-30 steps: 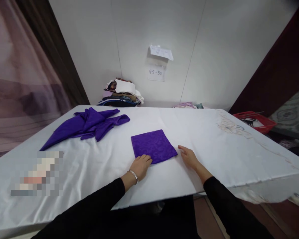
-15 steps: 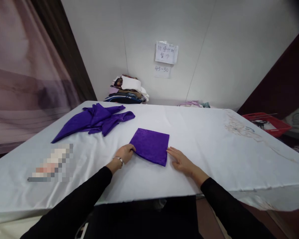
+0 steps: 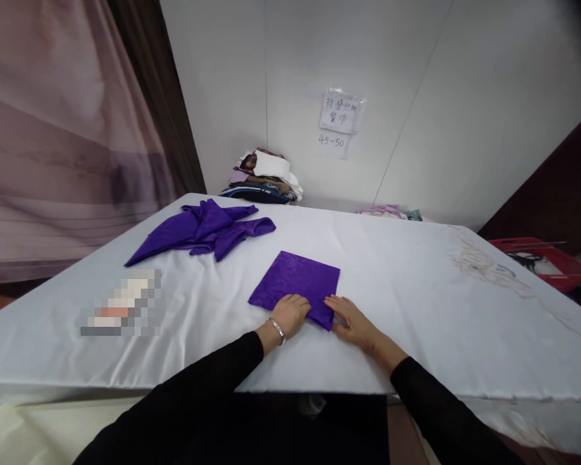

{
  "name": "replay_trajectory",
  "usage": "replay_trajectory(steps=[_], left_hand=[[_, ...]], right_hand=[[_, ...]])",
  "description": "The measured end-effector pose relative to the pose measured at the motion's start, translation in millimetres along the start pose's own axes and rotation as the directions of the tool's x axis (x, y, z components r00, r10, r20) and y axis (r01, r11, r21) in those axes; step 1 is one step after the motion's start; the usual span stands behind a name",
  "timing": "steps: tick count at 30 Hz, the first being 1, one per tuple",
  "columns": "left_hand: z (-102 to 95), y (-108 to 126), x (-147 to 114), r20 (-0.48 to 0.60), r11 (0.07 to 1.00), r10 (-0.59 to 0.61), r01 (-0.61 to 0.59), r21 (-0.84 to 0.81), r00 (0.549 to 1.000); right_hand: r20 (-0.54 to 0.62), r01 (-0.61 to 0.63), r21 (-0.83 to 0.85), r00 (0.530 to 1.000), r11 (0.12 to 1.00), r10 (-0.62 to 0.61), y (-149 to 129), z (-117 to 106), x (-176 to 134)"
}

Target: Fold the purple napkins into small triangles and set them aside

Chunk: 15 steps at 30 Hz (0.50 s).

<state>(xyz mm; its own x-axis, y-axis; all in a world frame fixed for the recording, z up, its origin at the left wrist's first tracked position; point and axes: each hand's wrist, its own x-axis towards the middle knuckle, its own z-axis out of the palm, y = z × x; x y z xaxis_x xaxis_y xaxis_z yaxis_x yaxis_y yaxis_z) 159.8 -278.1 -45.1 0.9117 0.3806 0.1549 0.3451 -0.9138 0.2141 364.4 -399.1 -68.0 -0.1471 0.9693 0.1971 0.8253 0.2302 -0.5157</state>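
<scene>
A folded purple cloth [image 3: 295,278] lies as a flat, roughly square piece on the white-covered table, with a faint woven pattern. My left hand [image 3: 290,314], a bracelet at its wrist, rests over the middle of the cloth's near edge, palm down. Its fingers lie on the fabric and point right; the thumb is hidden. At the cloth's right side, my right hand [image 3: 351,321] touches the edge near the front corner with outstretched fingers, the thumb held lower and apart. Farther back on the left lies a loose, crumpled purple cloth [image 3: 201,229].
A white sheet [image 3: 392,284] covers the table. A pixelated item [image 3: 126,303] lies on the left. Stacked folded fabrics [image 3: 264,177] stand against the wall, with lilac fabric [image 3: 385,210] farther right. A red basket [image 3: 552,261] sits beyond the right edge. Handwritten papers [image 3: 339,113] hang on the wall.
My left hand has moved right, from the cloth's left corner to the middle of its near edge. My right hand's fingers now overlap the right edge. The view has shifted slightly.
</scene>
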Motion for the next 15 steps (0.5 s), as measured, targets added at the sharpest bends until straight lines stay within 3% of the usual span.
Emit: replay_trajectory(steps=[3,8,11,15], left_hand=[[-0.5,1.9,3.1,-0.059,0.988,-0.069,0.059,-0.146,0.996],[-7.1,-4.1,-17.1,-0.102,0.916,-0.077,0.030,-0.400,0.992],[-13.7,-7.6,-33.8,-0.075,0.848,-0.150,0.090,-0.522,0.986],[-20.5,-18.6,-44.7,-0.008,0.779,-0.339,0.276,-0.563,0.941]], right_hand=[[-0.036,-0.009,0.012,0.999,1.000,0.009,-4.4,-1.8,2.2],[-0.142,0.025,0.088,0.990,0.996,-0.012,-24.6,-3.3,11.2],[-0.061,-0.061,0.244,0.995,0.968,0.078,-41.1,-6.9,22.5],[0.008,-0.222,0.401,0.971,0.889,0.238,-43.6,-9.5,54.2]])
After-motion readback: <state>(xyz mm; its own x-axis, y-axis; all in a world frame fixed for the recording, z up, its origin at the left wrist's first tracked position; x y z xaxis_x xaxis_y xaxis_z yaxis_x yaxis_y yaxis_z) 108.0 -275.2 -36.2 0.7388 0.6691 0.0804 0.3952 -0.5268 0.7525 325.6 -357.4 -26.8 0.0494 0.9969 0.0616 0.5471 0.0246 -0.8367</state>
